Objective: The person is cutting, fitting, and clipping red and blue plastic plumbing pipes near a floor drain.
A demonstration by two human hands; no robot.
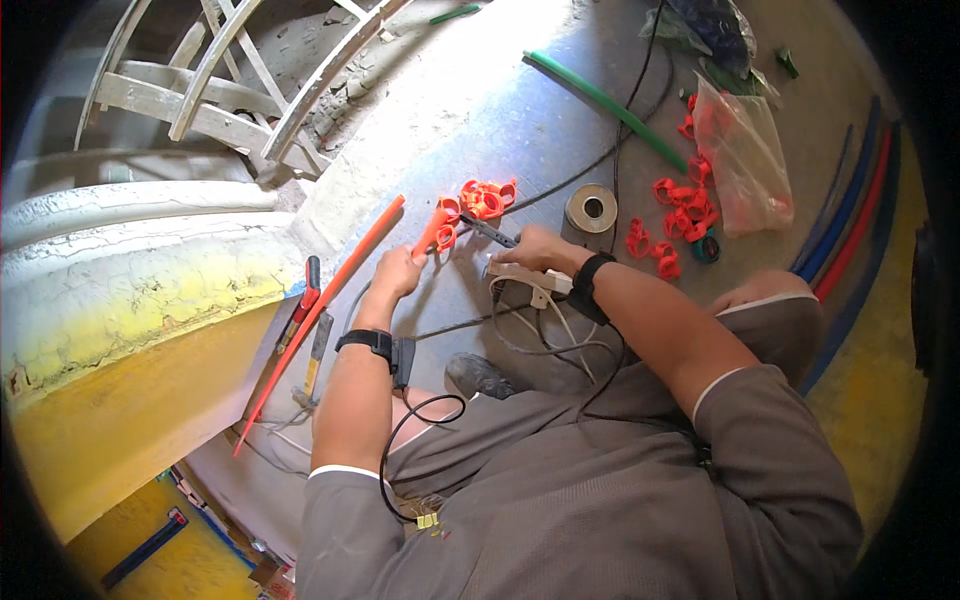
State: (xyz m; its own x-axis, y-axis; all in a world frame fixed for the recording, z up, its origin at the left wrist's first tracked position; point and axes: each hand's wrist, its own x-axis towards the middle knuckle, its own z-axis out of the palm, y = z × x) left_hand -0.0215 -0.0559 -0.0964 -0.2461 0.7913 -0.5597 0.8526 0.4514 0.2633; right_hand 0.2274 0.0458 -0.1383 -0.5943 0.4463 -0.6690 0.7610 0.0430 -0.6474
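Observation:
My left hand (399, 272) is closed round a short piece of orange tube (430, 232), tilted up and away from me. At its far end sit orange ring-shaped fittings (446, 236). My right hand (537, 248) grips a slim dark tool (490, 232) that points left toward these fittings; its exact kind is unclear. Under the right hand lies a white block with cables (535, 277), partly covered by the fingers. Just beyond the tube is a small heap of orange ring fittings (485, 198). A black strap with a small box circles each wrist.
A long orange tube (340, 285), a red-and-black handled tool (308, 292) and a yellow-handled tool (317, 358) lie left. Rightward are a wire spool (591, 208), green tube (605, 103), more fittings (685, 212), a plastic bag (745, 160) and blue tubes (850, 208). A wooden frame (200, 112) stands far left.

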